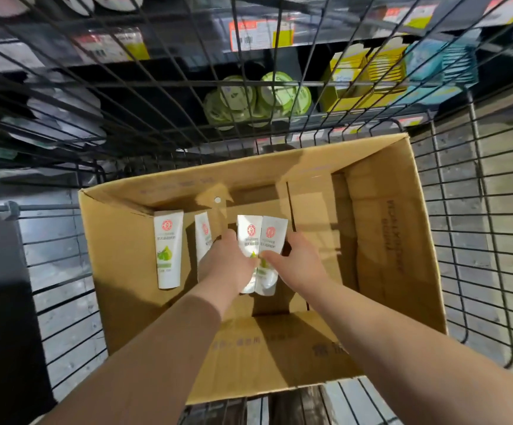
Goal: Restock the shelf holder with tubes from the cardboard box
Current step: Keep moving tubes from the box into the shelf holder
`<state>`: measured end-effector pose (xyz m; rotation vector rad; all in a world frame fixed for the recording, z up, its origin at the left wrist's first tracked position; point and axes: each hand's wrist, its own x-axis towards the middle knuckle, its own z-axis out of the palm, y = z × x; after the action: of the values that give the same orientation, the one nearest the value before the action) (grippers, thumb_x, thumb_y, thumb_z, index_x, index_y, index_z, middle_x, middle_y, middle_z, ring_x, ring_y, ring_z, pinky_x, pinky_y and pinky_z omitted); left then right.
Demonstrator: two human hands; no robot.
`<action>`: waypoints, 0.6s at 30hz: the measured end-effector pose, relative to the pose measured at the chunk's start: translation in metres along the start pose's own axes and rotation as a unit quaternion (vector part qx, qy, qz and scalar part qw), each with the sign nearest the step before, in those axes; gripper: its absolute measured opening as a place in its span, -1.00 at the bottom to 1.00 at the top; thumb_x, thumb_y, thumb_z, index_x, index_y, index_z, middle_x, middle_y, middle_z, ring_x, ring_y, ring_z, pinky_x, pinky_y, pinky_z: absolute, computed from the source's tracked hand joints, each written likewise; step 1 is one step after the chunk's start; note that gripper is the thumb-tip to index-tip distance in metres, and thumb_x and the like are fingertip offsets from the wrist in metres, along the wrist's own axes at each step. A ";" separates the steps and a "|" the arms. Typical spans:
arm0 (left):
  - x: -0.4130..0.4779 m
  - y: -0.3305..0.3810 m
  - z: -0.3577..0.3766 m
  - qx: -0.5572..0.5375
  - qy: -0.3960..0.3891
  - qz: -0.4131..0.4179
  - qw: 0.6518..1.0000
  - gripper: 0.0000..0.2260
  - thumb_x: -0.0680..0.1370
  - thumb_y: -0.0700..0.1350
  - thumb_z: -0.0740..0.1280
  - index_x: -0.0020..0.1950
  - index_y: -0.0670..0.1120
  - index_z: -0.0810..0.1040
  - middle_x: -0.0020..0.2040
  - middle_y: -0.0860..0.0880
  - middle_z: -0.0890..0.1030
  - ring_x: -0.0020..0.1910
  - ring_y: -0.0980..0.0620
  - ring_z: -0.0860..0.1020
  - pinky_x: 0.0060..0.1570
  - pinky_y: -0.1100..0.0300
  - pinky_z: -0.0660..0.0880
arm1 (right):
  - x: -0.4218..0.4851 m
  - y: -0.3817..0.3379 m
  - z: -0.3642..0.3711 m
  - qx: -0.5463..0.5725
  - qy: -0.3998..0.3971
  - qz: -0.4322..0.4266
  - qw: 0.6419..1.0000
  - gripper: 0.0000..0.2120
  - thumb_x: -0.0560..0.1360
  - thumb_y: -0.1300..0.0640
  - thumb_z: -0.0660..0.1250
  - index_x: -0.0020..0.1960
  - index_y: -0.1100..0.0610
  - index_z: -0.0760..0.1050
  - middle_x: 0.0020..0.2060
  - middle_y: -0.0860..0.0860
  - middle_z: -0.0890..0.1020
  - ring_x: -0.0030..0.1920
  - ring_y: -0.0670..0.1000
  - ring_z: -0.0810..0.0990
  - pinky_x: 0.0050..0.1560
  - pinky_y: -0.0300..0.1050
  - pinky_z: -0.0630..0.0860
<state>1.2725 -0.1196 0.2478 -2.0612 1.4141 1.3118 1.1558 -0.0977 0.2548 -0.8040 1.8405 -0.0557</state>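
Here, the box [387, 228] in the cart [479, 185] holds four tubes. My right hand [299, 262] pinches the middle pair [259, 234]; my left hand [229, 262] touches it, grip unclear. The left tube [168, 250] lies alone, the second tube [202, 237] near it.

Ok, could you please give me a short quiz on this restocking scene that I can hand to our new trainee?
1. True or false: the cardboard box sits inside a wire cart.
2. How many white tubes show in the box? A) two B) four C) seven
3. Fill the gap: the ___ hand's thumb lies on the rightmost tube.
Key: 1 true; 2 B; 3 right, since the right hand pinches that tube.
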 end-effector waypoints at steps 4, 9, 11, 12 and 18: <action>-0.015 -0.013 0.001 -0.058 -0.002 0.012 0.998 -0.73 0.49 0.00 0.37 0.11 -0.02 0.38 0.12 -0.01 0.58 0.03 -0.06 0.57 -0.19 0.13 0.47 | -0.018 -0.001 -0.009 0.039 -0.025 -0.014 0.999 -0.61 0.54 0.13 0.29 0.35 0.08 0.36 0.25 0.01 0.54 0.21 0.02 0.52 0.02 -0.19 0.43; -0.053 -0.021 -0.020 -0.192 0.010 0.033 0.981 -0.80 0.50 -0.11 0.38 0.03 -0.03 0.39 0.08 -0.07 0.60 -0.05 -0.02 0.54 -0.32 0.24 0.38 | -0.055 -0.015 -0.036 0.035 -0.036 -0.028 0.998 -0.55 0.56 0.09 0.28 0.42 0.04 0.29 0.31 0.01 0.50 0.29 0.06 0.49 0.16 -0.05 0.48; -0.073 -0.019 -0.035 -0.244 0.021 0.040 0.969 -0.78 0.50 -0.15 0.37 0.08 -0.05 0.40 0.10 -0.07 0.59 0.04 -0.06 0.56 -0.23 0.22 0.46 | -0.073 -0.027 -0.050 0.030 -0.035 -0.050 0.998 -0.57 0.56 0.09 0.28 0.40 0.07 0.32 0.30 0.03 0.52 0.27 0.07 0.50 0.17 -0.03 0.47; -0.083 -0.017 -0.043 -0.263 0.028 0.048 0.963 -0.78 0.50 -0.16 0.38 0.08 -0.05 0.39 0.08 -0.06 0.59 0.05 -0.06 0.57 -0.18 0.18 0.49 | -0.083 -0.034 -0.057 0.029 -0.034 -0.062 0.997 -0.58 0.56 0.09 0.28 0.39 0.08 0.33 0.29 0.04 0.53 0.26 0.08 0.51 0.17 -0.02 0.48; -0.157 -0.014 -0.095 -0.342 0.091 0.055 0.934 -0.72 0.50 -0.17 0.38 0.14 -0.02 0.36 0.04 -0.07 0.56 -0.07 -0.03 0.55 -0.29 0.21 0.48 | -0.152 -0.079 -0.089 0.012 -0.043 -0.146 0.988 -0.61 0.56 0.09 0.29 0.36 0.07 0.35 0.19 0.02 0.57 0.02 0.00 0.53 -0.06 -0.13 0.47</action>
<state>1.3182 -0.0884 0.4236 -2.6187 1.2671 1.9083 1.1501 -0.1048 0.4474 -1.0389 1.6274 -0.2273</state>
